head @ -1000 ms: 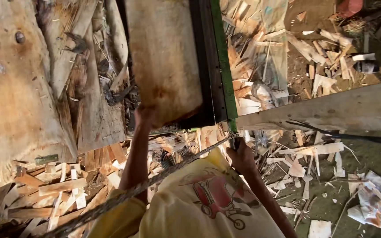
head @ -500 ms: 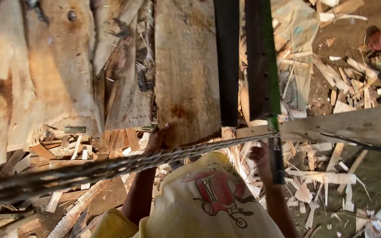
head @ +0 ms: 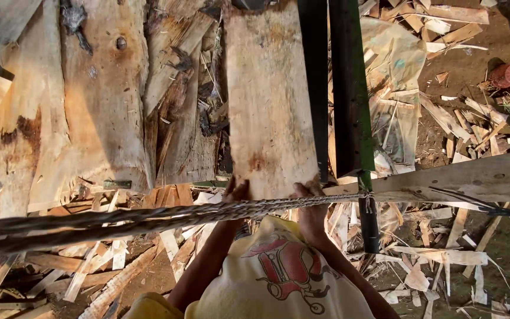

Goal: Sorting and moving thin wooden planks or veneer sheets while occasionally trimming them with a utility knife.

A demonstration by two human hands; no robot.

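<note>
Both hands grip the near end of a pale wooden plank (head: 270, 100): the left hand (head: 238, 192) curled round its left corner, the right hand (head: 309, 192) round its right corner. A twisted rope (head: 149, 215) crosses just beneath them, a dark upright post (head: 349, 88) beside.

You're looking at warm, strong daylight: it falls brightly on the pale upright wooden plank (head: 270, 100) and the broad rough slab of timber (head: 90, 100) left of it. The bare earth ground (head: 473, 47) at upper right lies in dim shade, and dark gaps between the boards lose all detail. The thick twisted rope (head: 90, 224) crossing your view is soft and blurred toward the left edge. Straight lines lean outward near the corners.
</note>
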